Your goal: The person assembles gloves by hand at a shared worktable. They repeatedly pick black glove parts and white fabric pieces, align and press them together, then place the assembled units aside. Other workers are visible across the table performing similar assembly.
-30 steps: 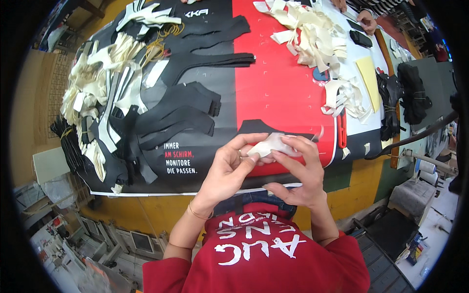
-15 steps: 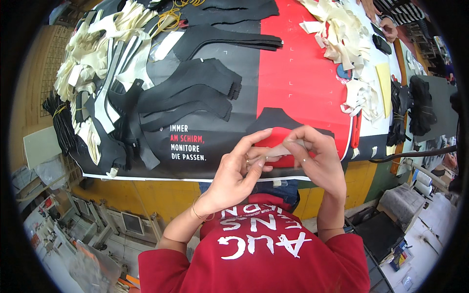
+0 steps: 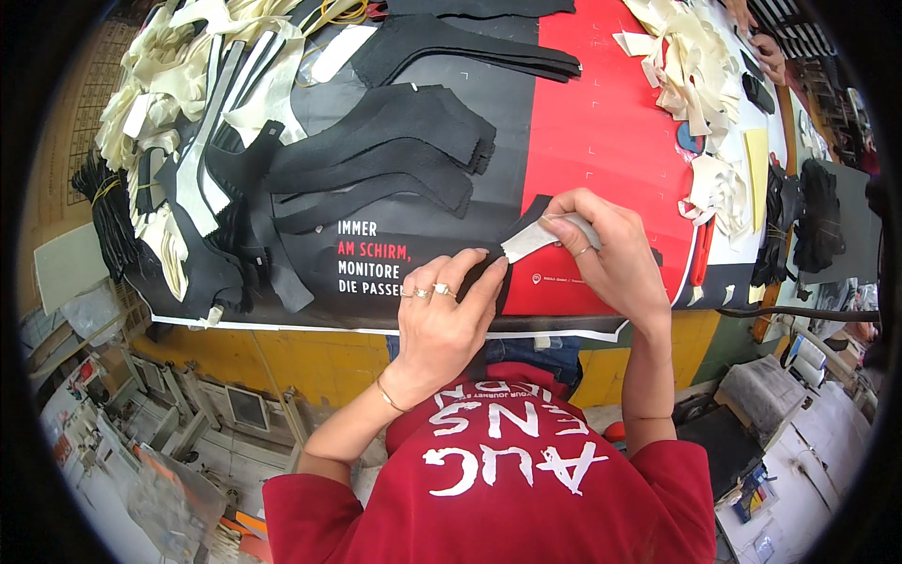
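Observation:
My right hand (image 3: 606, 249) pinches a short, pale off-white strip (image 3: 529, 242) between thumb and fingers. The strip's free end rests at the edge of a black fabric piece (image 3: 533, 209) lying on the red part of the mat, mostly covered by my hands. With bent fingers, my left hand (image 3: 437, 315) grips that black piece by its near end, thumb and fingertips close to the strip. Left of my hands lie cut black fabric pieces (image 3: 376, 141), stacked and curved.
Cream fabric scraps (image 3: 691, 75) heap at the far right, with more cream pieces (image 3: 178, 70) at the left. A red-handled tool (image 3: 701, 254) lies near the right edge beside a yellow sheet (image 3: 756, 164). Another person's hand (image 3: 770, 58) shows at the far right.
Both hands were raised together over the mat, fingering the pale strip. Now they are lower onto the black piece; the left has left the strip, and the right holds it against the edge.

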Demonstrator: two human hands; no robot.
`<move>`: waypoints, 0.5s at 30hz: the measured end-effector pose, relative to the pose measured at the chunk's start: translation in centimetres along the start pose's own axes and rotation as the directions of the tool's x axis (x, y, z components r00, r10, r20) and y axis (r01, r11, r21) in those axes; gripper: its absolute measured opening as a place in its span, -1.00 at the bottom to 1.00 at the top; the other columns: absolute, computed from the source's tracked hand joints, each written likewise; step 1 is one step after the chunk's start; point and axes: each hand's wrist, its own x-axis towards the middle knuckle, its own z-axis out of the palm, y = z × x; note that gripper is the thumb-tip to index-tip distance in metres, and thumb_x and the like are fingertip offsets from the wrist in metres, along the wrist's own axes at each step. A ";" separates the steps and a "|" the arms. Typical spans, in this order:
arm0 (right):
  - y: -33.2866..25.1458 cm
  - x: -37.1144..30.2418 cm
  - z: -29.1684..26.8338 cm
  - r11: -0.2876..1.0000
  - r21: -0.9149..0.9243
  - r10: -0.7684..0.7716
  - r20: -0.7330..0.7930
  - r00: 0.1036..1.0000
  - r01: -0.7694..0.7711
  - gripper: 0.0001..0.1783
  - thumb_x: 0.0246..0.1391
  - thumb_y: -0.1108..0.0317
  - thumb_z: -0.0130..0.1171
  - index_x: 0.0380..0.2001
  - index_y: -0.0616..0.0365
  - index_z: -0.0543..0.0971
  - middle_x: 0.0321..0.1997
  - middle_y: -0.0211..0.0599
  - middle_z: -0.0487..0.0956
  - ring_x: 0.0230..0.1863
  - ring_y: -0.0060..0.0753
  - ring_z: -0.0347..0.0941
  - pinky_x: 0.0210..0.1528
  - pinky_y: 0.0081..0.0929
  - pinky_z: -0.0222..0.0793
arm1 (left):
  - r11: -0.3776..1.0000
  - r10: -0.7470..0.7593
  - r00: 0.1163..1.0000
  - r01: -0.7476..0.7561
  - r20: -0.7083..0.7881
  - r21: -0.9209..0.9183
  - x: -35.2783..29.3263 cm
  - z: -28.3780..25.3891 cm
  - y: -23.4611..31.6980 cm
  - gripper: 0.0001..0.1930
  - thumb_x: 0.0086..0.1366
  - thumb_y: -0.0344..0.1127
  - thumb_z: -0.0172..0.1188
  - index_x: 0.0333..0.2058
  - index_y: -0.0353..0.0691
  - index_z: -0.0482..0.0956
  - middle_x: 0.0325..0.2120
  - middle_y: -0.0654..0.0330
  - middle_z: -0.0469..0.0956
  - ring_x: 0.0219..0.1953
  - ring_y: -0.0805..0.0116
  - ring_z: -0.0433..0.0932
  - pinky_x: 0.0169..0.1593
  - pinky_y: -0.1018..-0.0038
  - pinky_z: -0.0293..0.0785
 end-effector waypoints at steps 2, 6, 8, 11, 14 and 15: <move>0.0 0.0 0.0 1.000 0.004 0.021 -0.001 1.000 -0.021 -0.86 0.24 0.42 0.20 -0.25 0.30 0.54 -0.38 -0.19 0.61 -0.36 -0.31 0.57 -0.27 -0.45 0.45 | 0.999 0.021 1.000 -0.021 0.000 0.030 0.0 0.1 0.0 -0.61 0.07 -0.45 0.38 -0.06 -0.12 0.66 -0.10 0.22 0.53 -0.14 0.21 0.49 -0.01 0.31 0.35; 0.2 0.2 0.1 1.000 0.008 0.009 -0.017 1.000 -0.009 -0.86 0.23 0.43 0.20 -0.25 0.30 0.54 -0.37 -0.19 0.62 -0.34 -0.30 0.58 -0.25 -0.45 0.46 | 0.998 0.035 0.999 -0.035 0.014 0.057 0.1 0.1 0.0 -0.60 0.08 -0.44 0.39 -0.05 -0.12 0.65 -0.08 0.23 0.52 -0.11 0.21 0.47 0.00 0.30 0.35; 0.2 0.2 0.2 1.000 0.003 0.002 -0.005 1.000 -0.002 -0.87 0.23 0.43 0.20 -0.26 0.30 0.55 -0.37 -0.19 0.62 -0.33 -0.29 0.59 -0.24 -0.45 0.47 | 0.998 0.037 0.999 -0.038 0.018 0.058 0.0 0.1 0.0 -0.60 0.08 -0.44 0.39 -0.05 -0.12 0.65 -0.08 0.23 0.51 -0.11 0.21 0.47 0.00 0.30 0.35; 0.4 0.2 0.2 1.000 0.003 0.003 0.005 1.000 -0.003 -0.87 0.22 0.44 0.21 -0.26 0.31 0.55 -0.37 -0.19 0.62 -0.32 -0.29 0.59 -0.23 -0.44 0.47 | 0.998 0.046 0.999 -0.046 0.013 0.053 0.0 0.1 -0.2 -0.61 0.09 -0.43 0.38 -0.05 -0.14 0.65 -0.08 0.22 0.51 -0.11 0.22 0.47 -0.02 0.31 0.35; 0.5 0.2 0.2 1.000 -0.005 -0.002 0.006 1.000 0.002 -0.87 0.22 0.44 0.21 -0.26 0.31 0.55 -0.37 -0.19 0.62 -0.31 -0.28 0.60 -0.22 -0.44 0.48 | 0.998 0.052 0.999 -0.052 0.000 0.040 0.0 0.1 -0.3 -0.61 0.10 -0.41 0.36 -0.04 -0.17 0.63 -0.08 0.21 0.50 -0.13 0.24 0.47 -0.06 0.32 0.37; 0.5 0.2 0.2 1.000 -0.013 -0.003 0.006 1.000 0.003 -0.87 0.22 0.44 0.21 -0.26 0.31 0.55 -0.36 -0.18 0.62 -0.31 -0.27 0.60 -0.22 -0.43 0.48 | 0.998 0.047 0.999 -0.047 -0.005 0.032 0.0 0.1 -0.3 -0.59 0.10 -0.41 0.36 -0.02 -0.17 0.62 -0.08 0.20 0.50 -0.12 0.24 0.47 -0.06 0.32 0.36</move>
